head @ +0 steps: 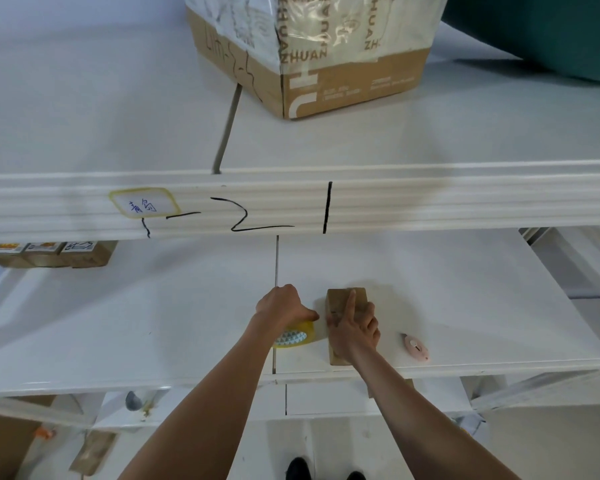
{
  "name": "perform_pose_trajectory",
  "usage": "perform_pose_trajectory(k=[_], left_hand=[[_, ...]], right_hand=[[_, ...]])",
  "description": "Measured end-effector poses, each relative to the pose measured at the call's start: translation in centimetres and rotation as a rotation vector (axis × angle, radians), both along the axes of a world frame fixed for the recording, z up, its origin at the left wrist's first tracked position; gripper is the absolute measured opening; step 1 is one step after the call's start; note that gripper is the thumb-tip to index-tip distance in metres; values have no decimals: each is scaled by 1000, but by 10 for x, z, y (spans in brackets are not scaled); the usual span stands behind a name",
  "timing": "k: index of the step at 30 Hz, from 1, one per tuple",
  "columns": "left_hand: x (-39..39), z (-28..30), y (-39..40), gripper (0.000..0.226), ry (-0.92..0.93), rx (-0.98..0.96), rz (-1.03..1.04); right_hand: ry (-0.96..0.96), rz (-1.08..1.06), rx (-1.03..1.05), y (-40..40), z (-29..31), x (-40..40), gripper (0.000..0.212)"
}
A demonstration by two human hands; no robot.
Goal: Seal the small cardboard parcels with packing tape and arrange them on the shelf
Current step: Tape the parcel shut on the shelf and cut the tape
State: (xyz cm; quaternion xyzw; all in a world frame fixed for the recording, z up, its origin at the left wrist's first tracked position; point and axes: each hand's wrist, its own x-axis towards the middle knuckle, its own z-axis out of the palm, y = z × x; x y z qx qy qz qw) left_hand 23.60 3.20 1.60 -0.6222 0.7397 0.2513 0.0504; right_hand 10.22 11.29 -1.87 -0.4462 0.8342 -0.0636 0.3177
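Taping step underway: left hand (280, 304) grips packing tape roll (294, 336) beside small cardboard parcel (346, 304) on shelf (153, 323); right hand (354, 327) presses parcel, forefinger extended. Next: draw tape across the seam.

Layout of the shelf unit, seen from above. On the lower shelf (465, 306), near its front edge, a small parcel (340, 299) lies lengthwise; the roll of tape (297, 336) sits just left of it, and a small cutter (416, 347) lies to its right, apart from it. The left hand (281, 304) rests on the roll; the right hand (354, 327) lies on the parcel. Far left and further back on the same shelf stands a row of small boxes (49, 253) (partly hidden by the upper shelf's front rail). On the upper shelf (101, 116), behind and above, stands a large carton (326, 64).
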Motion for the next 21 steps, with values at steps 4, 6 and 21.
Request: perform_pose_trajectory(k=[4,6,21], left_hand=[[0,3,0,51,13,-1,-2],[0,4,0,53,6,-6,-10],[11,1,7,69,-114,-73,-13]], right_hand=[[-10,-1,22,-1,1,-1,71],[-17,8,23,-1,0,-3,70],[-47,16,86,-2,7,-4,78]])
